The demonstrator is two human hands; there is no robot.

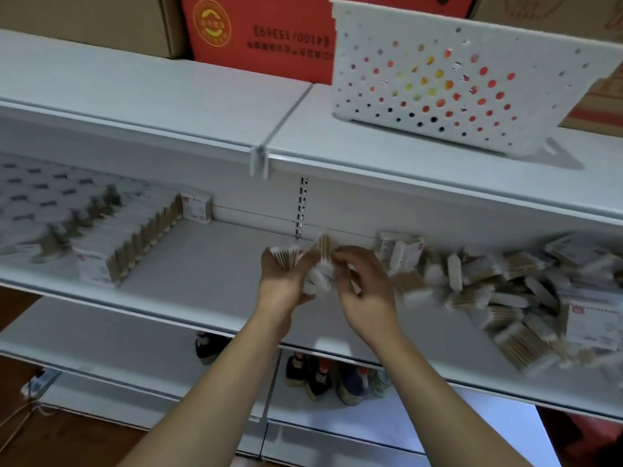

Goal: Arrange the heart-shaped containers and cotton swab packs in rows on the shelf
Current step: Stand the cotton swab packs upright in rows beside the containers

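Note:
Over the middle of the white shelf (209, 264), my left hand (283, 281) grips a cotton swab pack (286, 256). My right hand (364, 284) pinches another cotton swab pack (325, 252) just beside it. A neat row of swab packs (135, 237) stands on the shelf's left part. Further left sit rows of white-lidded containers (37, 200), blurred. A loose heap of swab packs (499, 291) covers the shelf's right part.
A white perforated basket (455, 79) stands on the upper shelf at right, with a red carton (256, 35) and brown cartons behind. Bottles (323, 375) stand on a lower shelf below my arms. A slotted upright (301, 207) runs down the back panel.

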